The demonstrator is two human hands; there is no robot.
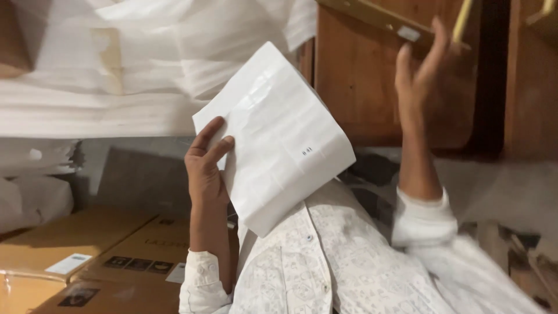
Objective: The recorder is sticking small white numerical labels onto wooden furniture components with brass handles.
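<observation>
White patterned sleeves [325, 273] fill the lower middle of the frame. At center, the left hand [206, 166] is curled around a white wrapped packet [273, 136], gripping its edge. At upper right, the right hand [415, 72] is open, fingers spread, beside a wooden panel [360, 75]. Cardboard boxes [87, 256] lie lower left.

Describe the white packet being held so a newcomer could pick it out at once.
Start at the brown wooden panel in the upper middle. Just left of it, the left hand grips a flat white plastic packet by its edge. Unlike the white foam sheets behind, it is glossy, creased and rectangular.
</observation>
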